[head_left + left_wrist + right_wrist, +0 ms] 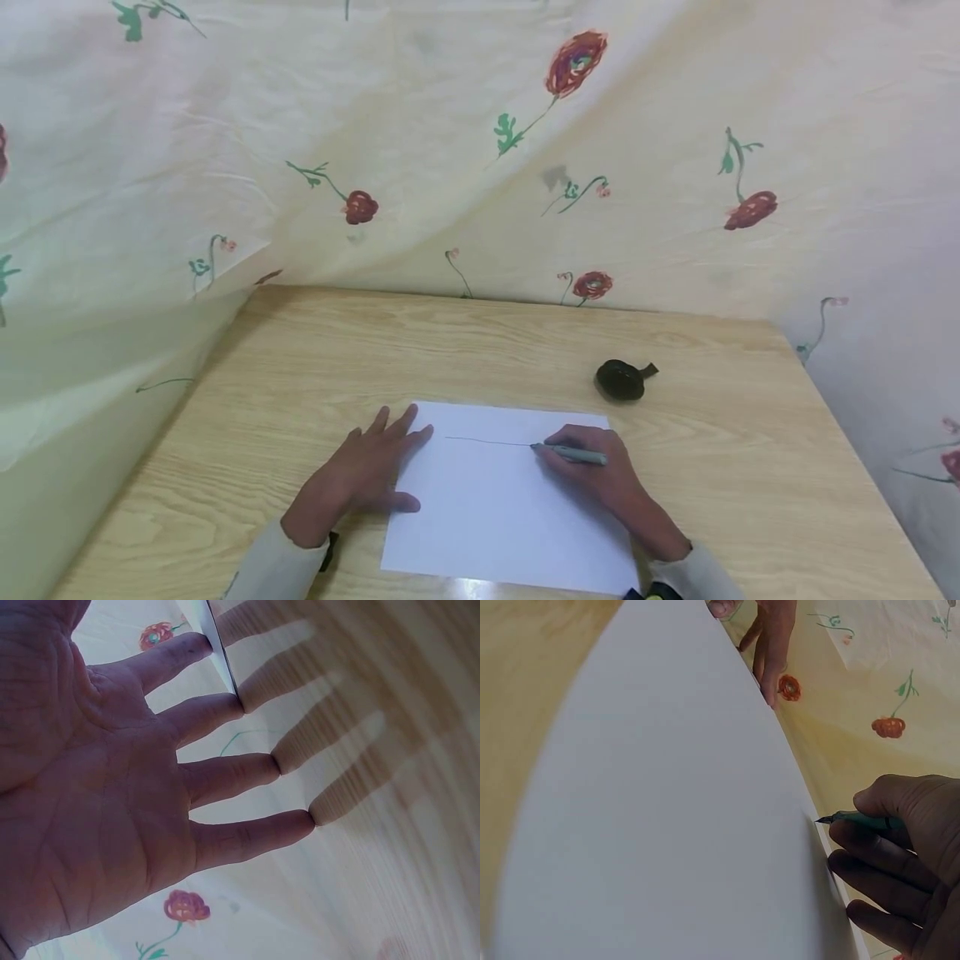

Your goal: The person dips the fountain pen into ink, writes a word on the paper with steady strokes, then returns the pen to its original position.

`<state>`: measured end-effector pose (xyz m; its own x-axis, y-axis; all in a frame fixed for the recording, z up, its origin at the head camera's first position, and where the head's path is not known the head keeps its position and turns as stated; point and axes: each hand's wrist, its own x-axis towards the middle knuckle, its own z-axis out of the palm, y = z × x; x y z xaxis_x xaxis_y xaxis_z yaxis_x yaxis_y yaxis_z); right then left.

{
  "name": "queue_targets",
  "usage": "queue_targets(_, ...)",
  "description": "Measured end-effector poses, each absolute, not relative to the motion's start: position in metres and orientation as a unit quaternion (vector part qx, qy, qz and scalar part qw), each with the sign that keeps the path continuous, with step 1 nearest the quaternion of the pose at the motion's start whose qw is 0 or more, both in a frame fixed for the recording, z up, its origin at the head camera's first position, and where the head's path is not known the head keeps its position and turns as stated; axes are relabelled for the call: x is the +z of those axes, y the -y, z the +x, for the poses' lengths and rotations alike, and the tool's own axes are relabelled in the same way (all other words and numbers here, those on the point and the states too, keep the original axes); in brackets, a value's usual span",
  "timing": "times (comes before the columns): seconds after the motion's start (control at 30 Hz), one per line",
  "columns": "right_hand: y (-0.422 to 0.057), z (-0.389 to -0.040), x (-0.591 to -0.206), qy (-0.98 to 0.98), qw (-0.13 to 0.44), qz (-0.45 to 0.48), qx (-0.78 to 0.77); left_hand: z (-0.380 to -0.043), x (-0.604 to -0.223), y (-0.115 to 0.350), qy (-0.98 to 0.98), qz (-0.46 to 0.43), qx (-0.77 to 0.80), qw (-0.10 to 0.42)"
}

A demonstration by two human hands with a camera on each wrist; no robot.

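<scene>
Beneath the right hand (pixel 606 478), paper (pixel 495 517) (partly hidden)

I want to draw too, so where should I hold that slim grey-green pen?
Grip the slim grey-green pen by its barrel, just behind the dark tip, probably best from the right. Its tip points left, at the end of the thin dark line on the white rectangular paper, its back end right, so that side should leave the line uncovered.
</scene>
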<state>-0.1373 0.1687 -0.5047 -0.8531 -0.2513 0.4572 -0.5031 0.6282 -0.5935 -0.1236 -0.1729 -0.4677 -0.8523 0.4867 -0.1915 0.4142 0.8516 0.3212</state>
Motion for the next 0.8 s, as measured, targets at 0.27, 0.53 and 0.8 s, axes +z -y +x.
queue_targets(0.27, -0.172, -0.137, -0.502, 0.887, 0.15, 0.213, 0.382, -0.124, -0.469, 0.174, -0.951, 0.237, 0.143, 0.137)
queue_targets(0.53, -0.179, -0.136, -0.499, 0.893, 0.142, 0.202, 0.375, -0.124, -0.467, 0.173, -0.953, 0.228, 0.14, 0.143)
queue_targets(0.8, -0.184, -0.135, -0.5, 0.896, 0.141, 0.187, 0.376, -0.125, -0.468, 0.173, -0.952, 0.232, 0.139, 0.14)
